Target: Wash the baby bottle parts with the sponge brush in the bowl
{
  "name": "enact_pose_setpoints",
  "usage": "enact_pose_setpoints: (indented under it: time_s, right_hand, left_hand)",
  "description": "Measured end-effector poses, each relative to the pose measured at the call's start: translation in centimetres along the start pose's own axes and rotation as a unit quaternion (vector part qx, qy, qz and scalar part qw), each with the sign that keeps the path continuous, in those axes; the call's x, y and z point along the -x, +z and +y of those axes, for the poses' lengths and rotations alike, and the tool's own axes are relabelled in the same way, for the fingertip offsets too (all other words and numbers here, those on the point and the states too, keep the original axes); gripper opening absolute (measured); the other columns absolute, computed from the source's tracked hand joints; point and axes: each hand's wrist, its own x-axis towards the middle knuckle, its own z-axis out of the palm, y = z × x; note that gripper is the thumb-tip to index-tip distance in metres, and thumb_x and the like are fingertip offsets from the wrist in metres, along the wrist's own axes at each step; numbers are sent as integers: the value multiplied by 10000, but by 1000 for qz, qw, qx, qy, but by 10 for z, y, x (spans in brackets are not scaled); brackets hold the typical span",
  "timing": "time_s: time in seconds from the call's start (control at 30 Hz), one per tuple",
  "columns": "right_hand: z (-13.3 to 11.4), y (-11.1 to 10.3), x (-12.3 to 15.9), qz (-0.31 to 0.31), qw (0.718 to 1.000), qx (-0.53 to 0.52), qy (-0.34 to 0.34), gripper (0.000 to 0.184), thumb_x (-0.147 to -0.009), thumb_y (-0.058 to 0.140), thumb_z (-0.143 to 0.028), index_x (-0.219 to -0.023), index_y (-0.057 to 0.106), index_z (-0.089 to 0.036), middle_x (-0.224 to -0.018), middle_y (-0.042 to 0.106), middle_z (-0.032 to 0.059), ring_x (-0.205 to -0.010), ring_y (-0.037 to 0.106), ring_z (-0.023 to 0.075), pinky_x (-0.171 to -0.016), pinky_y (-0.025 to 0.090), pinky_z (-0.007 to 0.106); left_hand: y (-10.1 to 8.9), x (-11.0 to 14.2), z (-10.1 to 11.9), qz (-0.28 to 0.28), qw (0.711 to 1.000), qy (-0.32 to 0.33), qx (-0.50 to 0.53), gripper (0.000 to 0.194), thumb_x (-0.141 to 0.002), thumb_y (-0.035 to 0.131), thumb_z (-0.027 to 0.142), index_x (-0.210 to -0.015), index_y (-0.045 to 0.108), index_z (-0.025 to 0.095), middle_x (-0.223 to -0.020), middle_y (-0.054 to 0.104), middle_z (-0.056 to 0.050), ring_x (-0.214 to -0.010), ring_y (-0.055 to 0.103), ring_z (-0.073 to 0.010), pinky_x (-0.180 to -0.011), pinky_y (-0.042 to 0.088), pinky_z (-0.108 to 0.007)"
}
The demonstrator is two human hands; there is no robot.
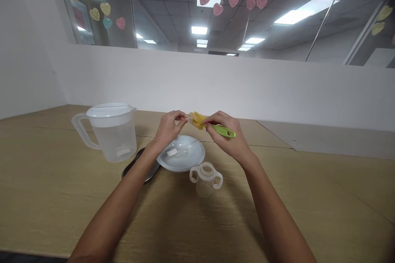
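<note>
My left hand (172, 126) is closed in a pinch on a small clear bottle nipple (189, 118). My right hand (226, 131) grips a bottle brush by its green handle (224, 131). The yellow sponge head (198, 120) of the brush meets the open end of the nipple; how far it reaches inside cannot be made out. Below the hands, a white bowl (197, 163) contains what looks like clear liquid and a small white piece (172, 152). In front of it stands a translucent baby bottle (204, 185) with two side handles and an open top.
A lidded translucent pitcher (114, 131) stands on the left, its handle pointing left. Between it and the bowl lies a dark metal tray (151, 172), partly covered by my left forearm. A white wall (216, 84) with a window above closes off the back of the wooden table (308, 205).
</note>
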Motion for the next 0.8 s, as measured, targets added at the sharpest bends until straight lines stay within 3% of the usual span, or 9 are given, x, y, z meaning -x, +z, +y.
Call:
enact_pose_setpoints:
  time_s: [0.13, 0.27, 0.53, 0.7, 0.8]
  right_hand:
    - [0, -1, 0, -3, 1000, -9, 19, 157, -752, 532, -87, -785, 653, -182, -764, 604, 1, -673, 570, 115, -623, 440, 236]
    - [0, -2, 0, -4, 1000, -16, 14, 155, -755, 529, -95, -790, 653, -181, -776, 612, 2, -683, 574, 116, -627, 441, 237]
    - [0, -3, 0, -10, 1000, -19, 14, 171, -752, 512, -93, -787, 652, -185, -797, 615, 4, -700, 577, 113, -629, 441, 229]
    - [0, -6, 0, -28, 997, -17, 69, 158, -734, 518, -107, -786, 654, -170, -793, 630, 10, -723, 587, 127, -665, 452, 244]
    - [-2, -6, 0, -74, 987, -39, 137, 176, -721, 501, -114, -786, 654, -174, -756, 641, 2, -714, 609, 138, -643, 460, 242]
  left_hand:
    - [1, 0, -1, -4, 1000, -1, 2, 163, -786, 583, 313, -818, 634, 161, -826, 665, -43, -778, 610, -162, -748, 447, -253]
    - [1, 1, -3, -45, 999, -24, 10, 228, -830, 521, 347, -844, 635, 149, -833, 667, -51, -776, 602, -161, -709, 433, -243]
    - [1, 1, -8, -93, 993, -51, -42, 385, -884, 387, 411, -716, 612, 147, -643, 607, -19, -595, 522, -138, -598, 361, -248]
    - [-1, -2, -18, -54, 996, -64, 18, 318, -835, 477, 431, -835, 626, 150, -810, 651, -39, -725, 565, -153, -659, 402, -246]
    - [-4, -4, -21, -33, 995, -75, 49, 299, -801, 532, 425, -866, 630, 150, -853, 652, -48, -769, 566, -158, -671, 407, -247]
